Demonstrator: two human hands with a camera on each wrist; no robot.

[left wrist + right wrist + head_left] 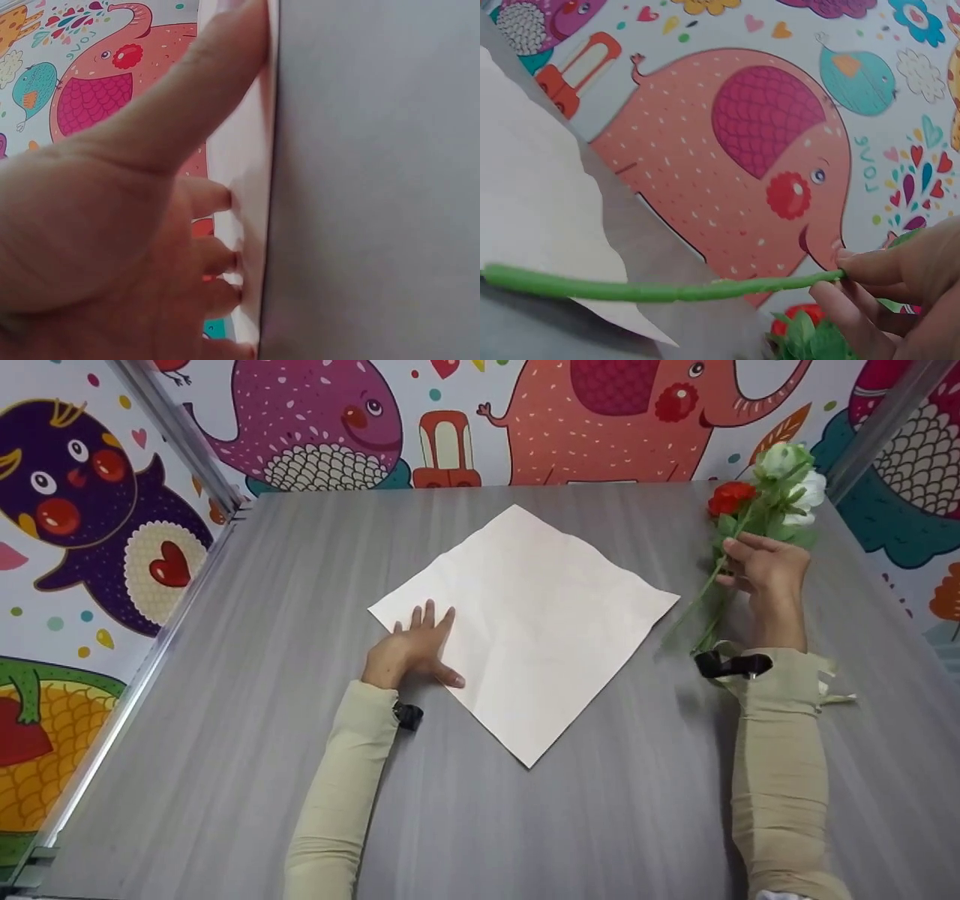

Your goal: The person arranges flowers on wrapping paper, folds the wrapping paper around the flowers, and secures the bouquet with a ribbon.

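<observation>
A square of pale pink-white paper lies cornerwise on the table, its right-hand edges a little wavy. My left hand rests on the paper's left edge with fingers and thumb spread; in the left wrist view the thumb and fingertips touch the sheet. At the right, my right hand pinches a green flower stem between thumb and fingers. Above that hand are a red flower and white flowers with green leaves. Which blooms belong to the pinched stem I cannot tell.
The grey wood-grain table spreads around the paper. Walls with cartoon animals, such as an elephant, stand behind and at the sides. Metal posts rise at the back corners. Black wrist devices sit on both sleeves.
</observation>
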